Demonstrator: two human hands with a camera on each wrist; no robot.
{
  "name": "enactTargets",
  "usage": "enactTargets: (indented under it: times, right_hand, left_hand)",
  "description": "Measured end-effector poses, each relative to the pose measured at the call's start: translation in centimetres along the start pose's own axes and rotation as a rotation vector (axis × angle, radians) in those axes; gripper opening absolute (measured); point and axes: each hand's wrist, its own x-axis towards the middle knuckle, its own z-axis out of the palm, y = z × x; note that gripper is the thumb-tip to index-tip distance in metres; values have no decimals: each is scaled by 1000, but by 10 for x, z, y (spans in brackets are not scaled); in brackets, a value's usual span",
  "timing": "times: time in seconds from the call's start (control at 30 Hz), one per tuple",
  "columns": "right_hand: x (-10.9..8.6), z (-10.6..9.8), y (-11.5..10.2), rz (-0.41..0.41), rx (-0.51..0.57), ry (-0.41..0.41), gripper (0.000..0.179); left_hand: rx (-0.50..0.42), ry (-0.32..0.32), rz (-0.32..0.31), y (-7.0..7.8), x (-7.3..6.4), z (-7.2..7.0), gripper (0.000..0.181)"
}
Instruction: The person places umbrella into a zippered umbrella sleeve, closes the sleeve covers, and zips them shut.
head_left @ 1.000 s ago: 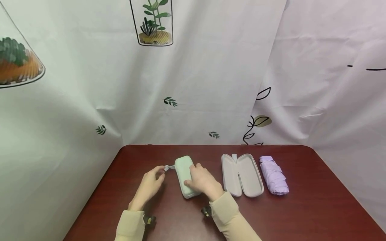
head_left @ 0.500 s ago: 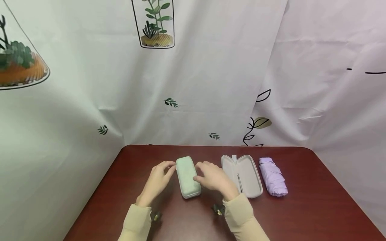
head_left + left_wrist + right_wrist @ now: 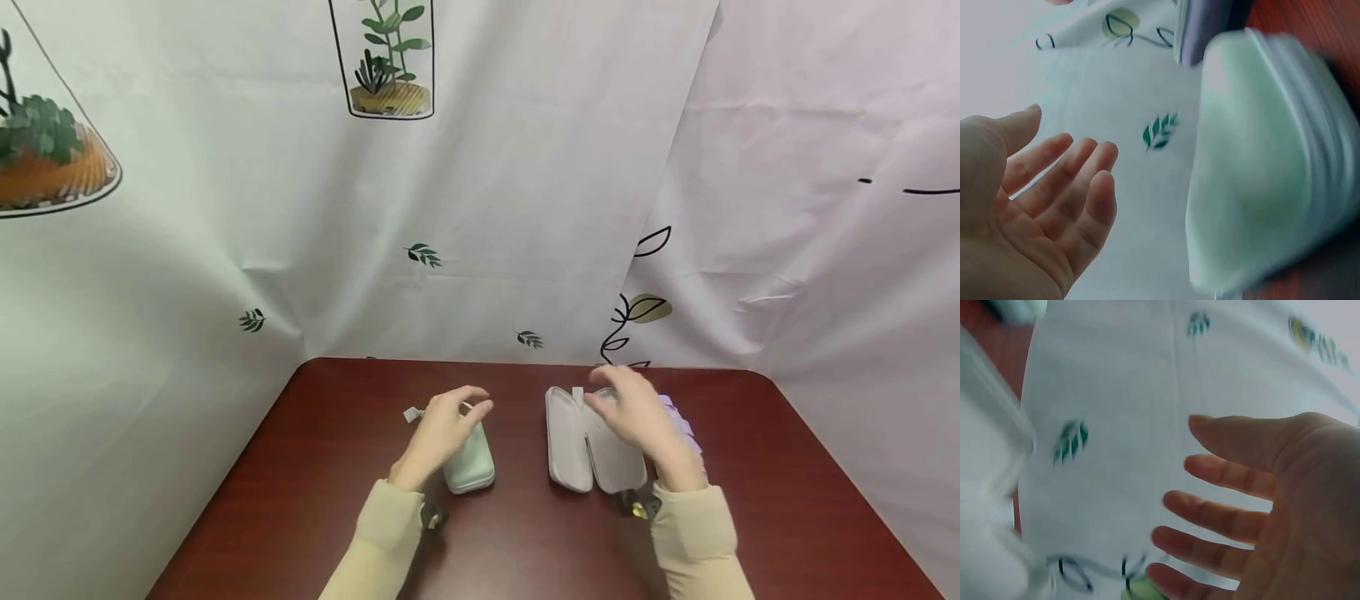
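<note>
A mint-green zip case [image 3: 471,463] lies closed on the table, its pale pull tab [image 3: 412,414] sticking out at the left. My left hand [image 3: 444,429] hovers over this case and hides part of it; in the left wrist view the fingers are loosely bent with nothing in them, apart from the green case [image 3: 1254,169]. To the right, a second case [image 3: 567,450], unfolded with a pale grey inside, lies flat. Above its right half is my right hand [image 3: 637,412], fingers spread and holding nothing in the right wrist view, beside the unfolded case [image 3: 991,425].
Behind my right hand a lilac folded umbrella [image 3: 681,423] lies on the table, mostly covered by the hand and wrist. The dark red table [image 3: 525,542] ends at a white printed curtain [image 3: 480,208] along the back and sides.
My right hand has left the green case and moved right, over the unfolded case. My left hand has left the green case's pull tab and moved right, over that case.
</note>
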Motion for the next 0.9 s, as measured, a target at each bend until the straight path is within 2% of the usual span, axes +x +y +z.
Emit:
enactTargets:
  times: [0.13,0.3,0.63,0.9]
  right_hand:
    - [-9,-17,27,66,22,58,27]
    - [-23,-24,60,160,15,82,32]
    - [-47,-20,106,296,30,91,35]
    - [-53,-4,122,396,55,85,36]
  left_hand:
    - [-12,-26,-16,10,7,16,23]
    - [-51,-38,-74,21,12,37,20]
    - [-122,-25,-161,27,19,79,20]
    - [-185,52,-243,21,19,102,13]
